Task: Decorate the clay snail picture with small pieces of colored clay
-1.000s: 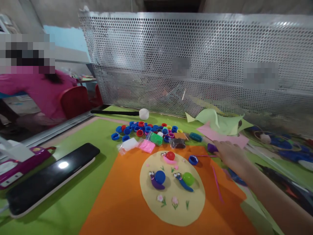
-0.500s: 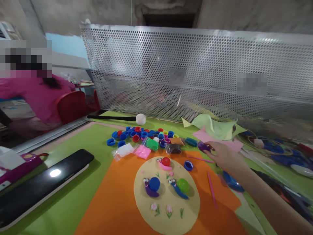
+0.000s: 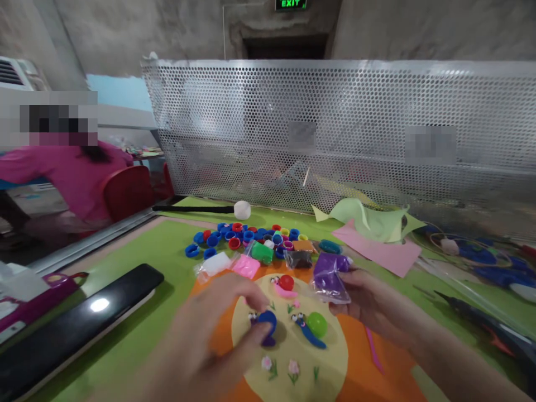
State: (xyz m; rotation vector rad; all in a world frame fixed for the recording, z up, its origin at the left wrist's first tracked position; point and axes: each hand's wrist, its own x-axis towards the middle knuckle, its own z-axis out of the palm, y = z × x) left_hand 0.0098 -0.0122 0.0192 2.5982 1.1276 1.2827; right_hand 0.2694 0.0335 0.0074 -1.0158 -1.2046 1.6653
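My right hand holds a small clear bag of purple clay above the orange sheet. My left hand hovers over the left part of the cream oval, fingers curled and apart, with nothing in them, close to the blue-shelled clay snail. A green-shelled snail and a red-shelled snail also sit on the oval. Small clay flowers lie near its front.
Several bottle caps and clay bags, white, pink, green, brown, lie behind the sheet. A black tablet is at left, pink and green paper at right, a perforated metal screen behind. A person in pink sits at far left.
My right hand picked up the purple clay bag from the table's right side and brought it toward the middle. My left hand came into view over the oval.
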